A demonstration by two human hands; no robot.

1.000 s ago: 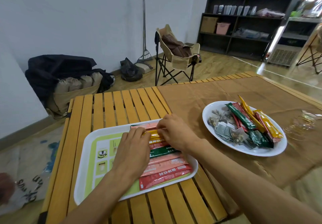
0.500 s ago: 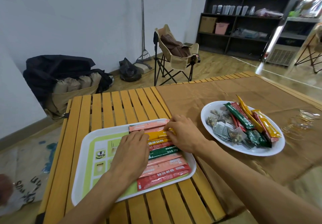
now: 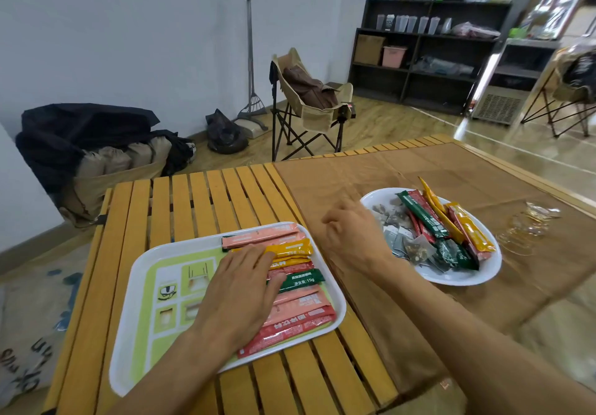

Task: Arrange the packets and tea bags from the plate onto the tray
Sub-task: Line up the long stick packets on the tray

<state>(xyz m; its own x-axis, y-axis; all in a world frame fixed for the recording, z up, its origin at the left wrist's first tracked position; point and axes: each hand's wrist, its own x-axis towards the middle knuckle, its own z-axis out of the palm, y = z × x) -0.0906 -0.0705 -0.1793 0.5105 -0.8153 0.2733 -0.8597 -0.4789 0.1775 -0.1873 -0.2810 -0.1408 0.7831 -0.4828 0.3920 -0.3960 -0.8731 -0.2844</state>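
Both hands were out over the table (image 3: pixel 206 195). Left hand (image 3: pixel 240 295) lay flat with straight fingers, pressing on the row of stick packets (image 3: pixel 296 280) in the right half of the tray (image 3: pixel 135 301), so nothing gripped there. Right hand (image 3: pixel 353 237) hung between tray and plate (image 3: pixel 461 277), fingers loosely curled and holding nothing as far as I could see, just beside the plate's 9 o'clock rim.

Where the stuff was: tray at about 7 o'clock from the middle of the table, plate over at 3 o'clock on the brown cloth (image 3: pixel 371 169). On the tray the packets lay side by side, pink, yellow, red, green, more pink and red. On the plate sat a loose pile: tea bags (image 3: pixel 403 240) on the 9 o'clock side, green packet (image 3: pixel 422 214), red ones and yellow packets (image 3: pixel 471 230) leaning over the 1 o'clock rim.

My guess is the job was roughly half done, with all the tea bags left.

What could go sideways: that pile is tangled, so pulling one packet could drag a tea bag or flick the overhanging yellow ones off onto the cloth. Tea bags look light and floppy, easy to fumble. And if the left hand lifts or slides carelessly, the neat row could skew, since slick packets slip on a smooth tray.
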